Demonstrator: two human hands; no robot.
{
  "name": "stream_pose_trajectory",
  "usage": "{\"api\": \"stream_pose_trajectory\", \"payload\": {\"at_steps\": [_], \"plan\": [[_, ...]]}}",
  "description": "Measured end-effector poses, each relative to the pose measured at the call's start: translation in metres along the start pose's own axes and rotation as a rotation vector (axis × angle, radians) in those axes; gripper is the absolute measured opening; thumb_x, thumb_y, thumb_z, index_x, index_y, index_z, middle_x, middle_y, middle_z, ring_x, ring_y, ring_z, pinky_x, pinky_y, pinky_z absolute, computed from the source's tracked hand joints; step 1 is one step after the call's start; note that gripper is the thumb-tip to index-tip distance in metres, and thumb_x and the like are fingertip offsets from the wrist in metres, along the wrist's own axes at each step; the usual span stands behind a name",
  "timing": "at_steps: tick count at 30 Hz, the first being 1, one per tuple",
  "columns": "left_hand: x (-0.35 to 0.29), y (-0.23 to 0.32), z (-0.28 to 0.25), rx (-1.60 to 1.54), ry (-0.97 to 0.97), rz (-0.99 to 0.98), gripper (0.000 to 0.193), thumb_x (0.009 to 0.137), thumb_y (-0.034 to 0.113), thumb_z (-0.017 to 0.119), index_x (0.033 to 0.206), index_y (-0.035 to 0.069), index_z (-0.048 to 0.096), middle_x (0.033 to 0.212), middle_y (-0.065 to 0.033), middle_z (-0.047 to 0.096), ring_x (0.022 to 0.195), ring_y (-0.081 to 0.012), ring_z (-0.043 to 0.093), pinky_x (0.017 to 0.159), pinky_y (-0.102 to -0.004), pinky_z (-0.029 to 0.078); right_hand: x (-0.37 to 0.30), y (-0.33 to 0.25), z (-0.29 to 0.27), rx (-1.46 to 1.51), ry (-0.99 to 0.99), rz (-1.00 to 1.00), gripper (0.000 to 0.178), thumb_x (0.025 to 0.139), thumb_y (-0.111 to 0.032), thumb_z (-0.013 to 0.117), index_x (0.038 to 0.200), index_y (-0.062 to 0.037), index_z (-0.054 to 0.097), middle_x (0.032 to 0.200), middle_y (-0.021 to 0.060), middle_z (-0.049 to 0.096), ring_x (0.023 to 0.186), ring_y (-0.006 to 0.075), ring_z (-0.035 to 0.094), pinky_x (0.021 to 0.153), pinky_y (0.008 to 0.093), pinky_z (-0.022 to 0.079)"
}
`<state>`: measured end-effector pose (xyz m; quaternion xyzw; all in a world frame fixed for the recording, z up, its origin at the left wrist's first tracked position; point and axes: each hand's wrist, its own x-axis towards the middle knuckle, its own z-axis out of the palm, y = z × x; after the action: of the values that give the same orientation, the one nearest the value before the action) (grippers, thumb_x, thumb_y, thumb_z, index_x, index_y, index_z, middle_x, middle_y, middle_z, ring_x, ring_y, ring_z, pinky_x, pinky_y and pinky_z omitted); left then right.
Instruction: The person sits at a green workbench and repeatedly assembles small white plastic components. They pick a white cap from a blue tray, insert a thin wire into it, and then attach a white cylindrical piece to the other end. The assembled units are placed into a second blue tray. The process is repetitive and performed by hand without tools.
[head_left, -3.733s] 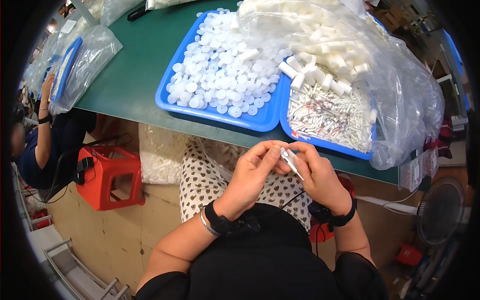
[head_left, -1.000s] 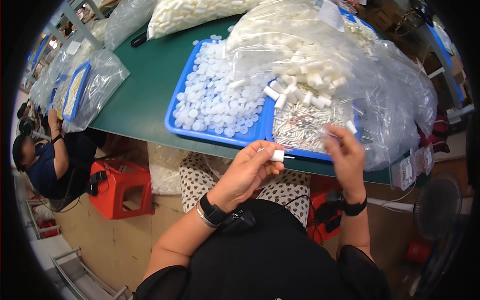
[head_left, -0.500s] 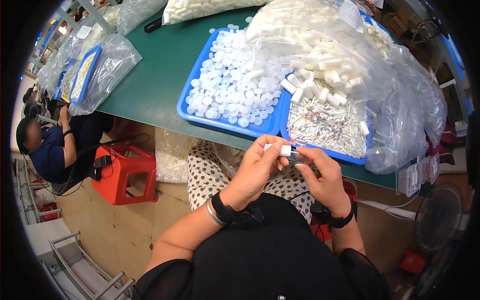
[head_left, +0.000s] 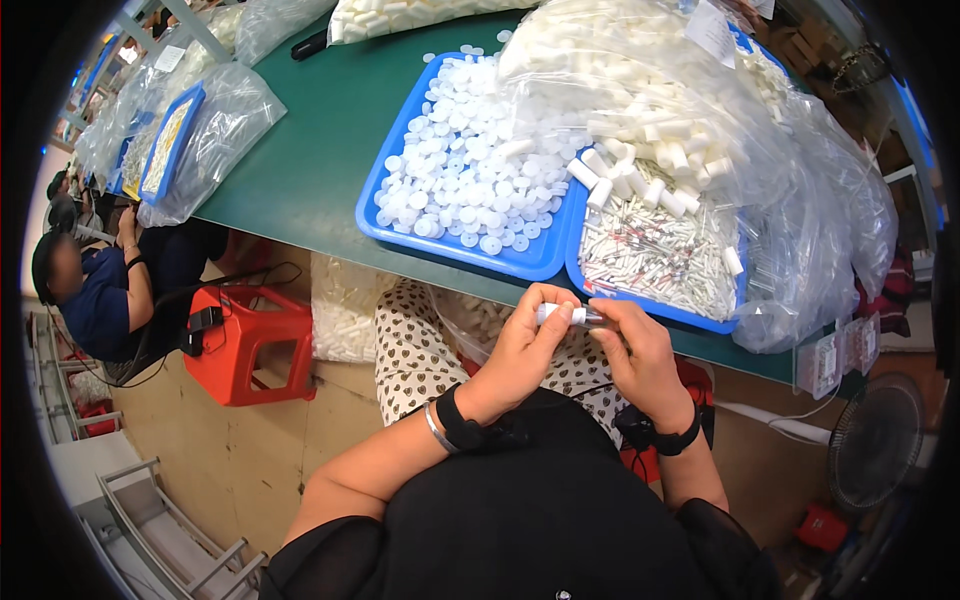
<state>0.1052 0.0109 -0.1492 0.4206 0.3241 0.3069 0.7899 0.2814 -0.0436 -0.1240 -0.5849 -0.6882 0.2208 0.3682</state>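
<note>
From the head camera, just below the middle of the frame, both hands meet over the lap at the near edge of the green table (head_left: 330, 170). The left hand (head_left: 520, 350) pinches a small white tube (head_left: 558, 314) by one end, and the right hand (head_left: 640, 355) closes its fingertips on the other end, where something thin seems to enter; I cannot tell what exactly. To do this well, I would keep the tube level, grip it near the ends, and push straight along its length, not at an angle.

Above the hands sit two blue trays: the left tray (head_left: 455, 250) full of white round caps (head_left: 470, 170), the right tray (head_left: 650, 305) holding thin sticks (head_left: 660, 255).

A second ago the right hand was up at the right tray; now it has come back to the tube.
</note>
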Motion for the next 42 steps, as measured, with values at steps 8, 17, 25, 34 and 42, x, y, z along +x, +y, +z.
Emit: {"api": "stream_pose_trajectory", "payload": {"at_steps": [8,17,25,34,42], "plan": [[0.005,-0.014,0.007,0.084,-0.228,0.264,0.038,0.101,0.011,0.05,0.138,0.003,0.047,0.152,-0.0114,0.036,0.14,-0.0208,0.035,0.116,-0.0367,0.028,-0.001,-0.003,0.011,0.103,-0.056,-0.106,0.02,0.087,0.001,0.061,0.107,0.0033,0.058,0.094,0.0196,0.064,0.084,0.0378,0.064,0.07,0.0417,0.051],[0.011,-0.01,0.001,-0.482,-0.2,-0.086,0.048,0.105,0.027,0.037,0.147,0.004,0.037,0.144,-0.0154,0.045,0.138,-0.025,0.04,0.112,-0.0413,0.036,0.003,-0.002,0.03,-0.022,-0.043,-0.096,0.026,0.092,-0.002,0.058,0.117,0.0018,0.051,0.093,0.0201,0.062,0.08,0.0392,0.062,0.067,0.0449,0.05],[0.01,-0.013,-0.003,-0.539,-0.157,-0.14,0.053,0.106,0.035,0.033,0.148,0.005,0.035,0.144,-0.0123,0.045,0.137,-0.024,0.041,0.113,-0.0439,0.034,0.004,0.008,0.039,-0.061,-0.063,-0.127,0.027,0.091,-0.006,0.061,0.115,0.0004,0.05,0.093,0.0184,0.062,0.08,0.0381,0.063,0.065,0.0446,0.051],[0.012,-0.003,-0.007,-0.575,-0.189,-0.184,0.053,0.105,0.034,0.036,0.147,0.001,0.035,0.15,-0.011,0.04,0.135,-0.0215,0.042,0.113,-0.0378,0.034,0.012,0.003,0.023,-0.07,-0.028,-0.117,0.024,0.088,-0.01,0.066,0.109,-0.0027,0.056,0.091,0.0157,0.063,0.074,0.0361,0.064,0.064,0.0422,0.05],[0.005,-0.016,0.0,-0.752,-0.176,-0.184,0.048,0.105,0.039,0.041,0.141,0.007,0.042,0.145,-0.0067,0.045,0.133,-0.0197,0.044,0.112,-0.041,0.036,0.012,-0.005,0.034,-0.223,-0.034,-0.127,0.019,0.089,-0.011,0.065,0.103,-0.0002,0.057,0.079,0.0145,0.06,0.069,0.0332,0.062,0.058,0.0415,0.048]]}}
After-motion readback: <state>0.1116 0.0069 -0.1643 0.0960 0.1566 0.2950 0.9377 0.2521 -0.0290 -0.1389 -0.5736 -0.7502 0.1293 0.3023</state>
